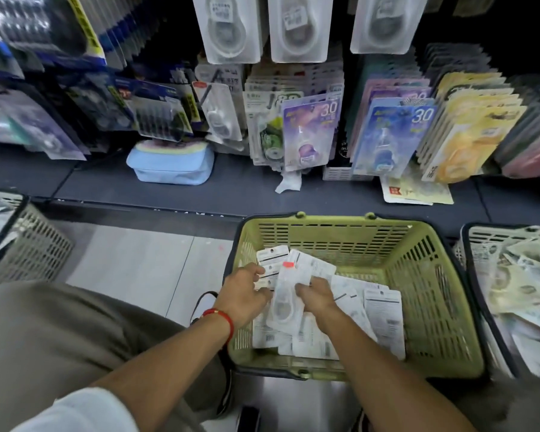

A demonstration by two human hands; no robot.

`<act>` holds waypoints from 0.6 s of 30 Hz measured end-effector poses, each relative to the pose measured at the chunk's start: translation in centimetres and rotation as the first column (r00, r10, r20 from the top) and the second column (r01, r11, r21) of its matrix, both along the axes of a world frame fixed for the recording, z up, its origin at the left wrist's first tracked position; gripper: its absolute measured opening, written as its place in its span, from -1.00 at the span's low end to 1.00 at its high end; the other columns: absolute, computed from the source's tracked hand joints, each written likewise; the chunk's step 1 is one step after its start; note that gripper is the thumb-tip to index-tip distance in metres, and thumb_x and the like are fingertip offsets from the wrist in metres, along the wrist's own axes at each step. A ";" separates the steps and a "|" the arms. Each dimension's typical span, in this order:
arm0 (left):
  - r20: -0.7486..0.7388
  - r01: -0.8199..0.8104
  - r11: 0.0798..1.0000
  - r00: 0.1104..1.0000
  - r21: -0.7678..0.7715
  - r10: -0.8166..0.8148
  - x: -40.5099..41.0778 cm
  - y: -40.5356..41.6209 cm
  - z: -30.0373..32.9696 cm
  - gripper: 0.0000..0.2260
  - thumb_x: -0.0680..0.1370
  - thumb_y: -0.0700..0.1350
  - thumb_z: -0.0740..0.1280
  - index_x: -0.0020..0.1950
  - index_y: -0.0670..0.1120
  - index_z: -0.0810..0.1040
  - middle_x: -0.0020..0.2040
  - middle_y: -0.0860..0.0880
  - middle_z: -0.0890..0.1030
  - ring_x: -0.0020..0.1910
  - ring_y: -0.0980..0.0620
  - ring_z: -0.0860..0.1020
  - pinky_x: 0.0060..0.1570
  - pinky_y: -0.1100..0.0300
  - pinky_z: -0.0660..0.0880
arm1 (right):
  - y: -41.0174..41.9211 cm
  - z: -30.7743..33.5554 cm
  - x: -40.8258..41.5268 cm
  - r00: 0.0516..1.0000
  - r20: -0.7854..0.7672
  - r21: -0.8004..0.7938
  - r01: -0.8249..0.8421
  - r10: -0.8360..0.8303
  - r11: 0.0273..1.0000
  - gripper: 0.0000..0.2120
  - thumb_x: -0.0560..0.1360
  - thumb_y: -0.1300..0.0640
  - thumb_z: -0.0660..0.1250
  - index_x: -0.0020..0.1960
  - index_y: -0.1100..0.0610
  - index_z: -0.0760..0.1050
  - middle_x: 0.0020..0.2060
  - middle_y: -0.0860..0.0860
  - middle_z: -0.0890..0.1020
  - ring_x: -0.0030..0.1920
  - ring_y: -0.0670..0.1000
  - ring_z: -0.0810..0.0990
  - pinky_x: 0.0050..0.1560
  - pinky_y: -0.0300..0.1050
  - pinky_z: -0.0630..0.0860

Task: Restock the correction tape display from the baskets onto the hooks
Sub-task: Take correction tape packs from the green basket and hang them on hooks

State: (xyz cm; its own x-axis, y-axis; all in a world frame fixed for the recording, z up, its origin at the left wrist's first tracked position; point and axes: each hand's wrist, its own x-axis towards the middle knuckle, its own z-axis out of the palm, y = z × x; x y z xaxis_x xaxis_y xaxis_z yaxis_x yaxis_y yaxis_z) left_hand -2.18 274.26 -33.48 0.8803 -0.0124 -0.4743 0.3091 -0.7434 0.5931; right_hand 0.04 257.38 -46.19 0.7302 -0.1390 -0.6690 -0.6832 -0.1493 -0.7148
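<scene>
the display wall (293, 98) fills the upper half of the view, hung with rows of carded correction tapes: three clear blister packs (296, 26) hang along the top, purple and blue cards marked 30 (312, 132) hang lower in the middle, and yellow cards (468, 132) stand to the right. a dark shelf (200, 185) runs under them, with a pale blue pouch (172, 165) lying on it.

on the floor below the shelf sits a green basket (434, 291), and white correction tape packs (384, 310) lie loose across its bottom. a grey basket (32, 244) stands at the far left, and another basket (477, 241) at the far right, just beside the green one, is heaped with pale packets.

both hands reach into the green basket. the left hand (243, 294), with a red cord (222, 319) at its wrist, has its fingers curled round the left edge of a small bundle of packs (286, 294) lifted above the pile. the right hand (317, 296) grips the same bundle from the right side, thumb over the front. an orange sticker (289, 265) shows near the top of the bundle.
</scene>
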 end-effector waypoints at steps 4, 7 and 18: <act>-0.045 -0.054 0.982 0.998 -0.183 0.047 0.3 -1.3 0.4 -0.71 0.61 -0.06 0.45 0.29 0.03 0.47 0.22 0.05 0.62 0.18 0.04 0.58 0.11 0.24 0.49 | -2.7 3.9 0.9 0.995 0.103 0.464 -0.060 0.013 0.884 -0.70 0.50 0.33 0.32 0.16 0.15 0.70 0.09 0.19 0.74 -0.03 0.13 0.74 -0.04 0.01 0.68; -0.091 -0.128 0.924 0.991 -0.361 0.102 0.2 -1.9 0.9 -0.72 0.66 -0.13 0.39 0.38 -0.04 0.53 0.24 -0.04 0.65 0.28 -0.06 0.59 0.07 0.23 0.53 | -3.4 6.0 1.4 0.963 0.231 0.484 -0.237 0.138 0.843 -0.71 0.52 0.18 0.46 0.24 0.14 0.68 0.09 0.15 0.76 0.04 0.13 0.75 0.03 0.00 0.69; -0.144 -0.298 0.855 0.954 -0.425 0.262 -0.1 -1.0 0.8 -0.67 0.62 -0.23 0.38 0.38 -0.03 0.55 0.12 -0.02 0.64 0.01 0.03 0.59 -0.09 0.21 0.49 | -7.4 0.2 -3.4 0.604 -0.383 -0.550 -0.757 0.699 0.353 -0.61 0.61 0.18 0.40 0.41 -0.02 0.52 0.39 0.02 0.54 0.43 0.09 0.48 0.51 0.16 0.25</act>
